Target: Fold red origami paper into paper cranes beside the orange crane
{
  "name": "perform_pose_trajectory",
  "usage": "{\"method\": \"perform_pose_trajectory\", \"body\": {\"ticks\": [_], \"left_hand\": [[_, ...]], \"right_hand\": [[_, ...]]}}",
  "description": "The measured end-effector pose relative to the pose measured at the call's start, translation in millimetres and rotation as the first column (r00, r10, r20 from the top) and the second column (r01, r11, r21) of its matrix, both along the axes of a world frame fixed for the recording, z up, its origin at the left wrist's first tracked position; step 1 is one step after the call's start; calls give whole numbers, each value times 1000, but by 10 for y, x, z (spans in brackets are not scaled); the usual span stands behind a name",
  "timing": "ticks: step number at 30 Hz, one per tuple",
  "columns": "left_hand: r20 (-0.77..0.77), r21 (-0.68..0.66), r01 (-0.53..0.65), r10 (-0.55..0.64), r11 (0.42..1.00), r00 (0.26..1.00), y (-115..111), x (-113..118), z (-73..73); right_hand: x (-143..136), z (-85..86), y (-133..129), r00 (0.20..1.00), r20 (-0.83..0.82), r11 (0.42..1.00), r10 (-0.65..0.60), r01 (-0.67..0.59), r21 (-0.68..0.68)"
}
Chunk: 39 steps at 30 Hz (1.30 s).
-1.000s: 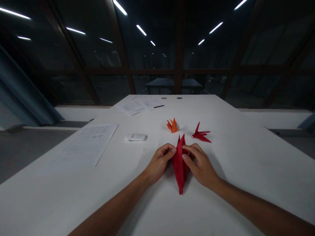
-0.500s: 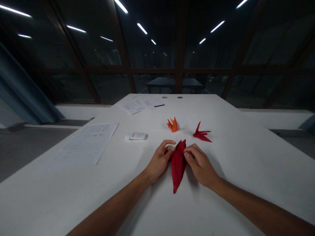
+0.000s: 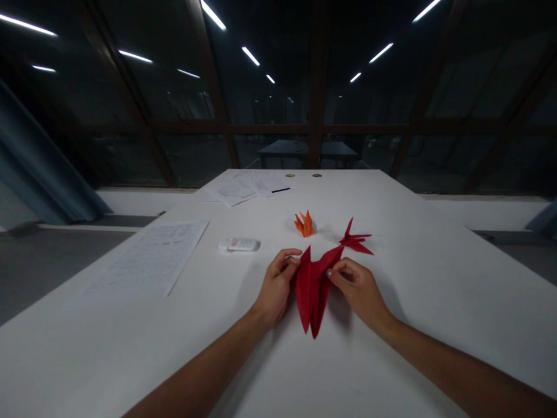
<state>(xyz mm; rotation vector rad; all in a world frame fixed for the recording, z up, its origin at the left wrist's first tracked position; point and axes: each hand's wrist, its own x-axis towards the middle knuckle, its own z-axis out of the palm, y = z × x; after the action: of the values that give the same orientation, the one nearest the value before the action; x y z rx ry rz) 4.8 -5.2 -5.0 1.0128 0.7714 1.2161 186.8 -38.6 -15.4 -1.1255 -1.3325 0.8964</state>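
Observation:
Between my two hands is a folded piece of red paper [image 3: 314, 284], its upper points spread apart and two narrow tips pointing down towards me. My left hand [image 3: 276, 287] pinches its left edge between thumb and fingers. On the other side, my right hand [image 3: 357, 287] pinches the right edge near the upper flap. Just beyond stands a small orange origami figure [image 3: 305, 224] with several upright points. A red origami crane-like figure [image 3: 355, 239] lies behind my right hand, its thin points sticking out.
A white bottle-shaped item [image 3: 239, 245] lies left of the hands on the white table [image 3: 418, 278]. Printed sheets [image 3: 148, 255] cover the left side, with more papers [image 3: 239, 188] and a black pen-like stick [image 3: 281, 190] farther back. Two small round discs sit near the far edge.
The red paper has opened out: its upper points have spread apart, and two lower tips now show instead of one. My right hand has shifted slightly; both hands keep their pinch.

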Motion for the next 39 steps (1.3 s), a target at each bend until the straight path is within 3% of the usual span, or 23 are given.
{"method": "perform_pose_trajectory", "body": {"ticks": [4,8,10,12,14,16,23,27,33,39], "left_hand": [[-215,185,-121,160,975,963,38,-27,-6],[-462,310,-68,212,948,861,33,-71,22],[-547,412,-66,304,909,780,-22,-81,59],[-564,598,-22,441,801,698,-111,-78,108],[-555,748,109,527,655,644,-208,-58,153],[-584,783,222,561,582,587,-277,-25,176],[-715,685,246,567,686,409,-201,-24,168],[-715,698,269,624,664,315,-144,-101,219],[-654,756,243,717,608,240,-101,-169,354],[-644,764,249,723,595,250,-63,-204,494]], "right_hand": [[5,-30,31,998,-43,999,-53,54,8],[2,-65,53,995,-57,996,-80,82,43],[5,-79,62,993,-72,995,-91,94,44],[12,-83,70,992,-76,995,-96,99,33],[22,-78,81,992,-67,994,-102,105,34],[36,-73,94,992,-61,992,-107,111,63],[51,-79,107,993,-3,989,-116,115,87],[33,-26,51,987,94,986,-134,123,115],[29,30,15,976,164,986,-140,123,110],[20,88,5,972,172,980,-159,134,148]]}}
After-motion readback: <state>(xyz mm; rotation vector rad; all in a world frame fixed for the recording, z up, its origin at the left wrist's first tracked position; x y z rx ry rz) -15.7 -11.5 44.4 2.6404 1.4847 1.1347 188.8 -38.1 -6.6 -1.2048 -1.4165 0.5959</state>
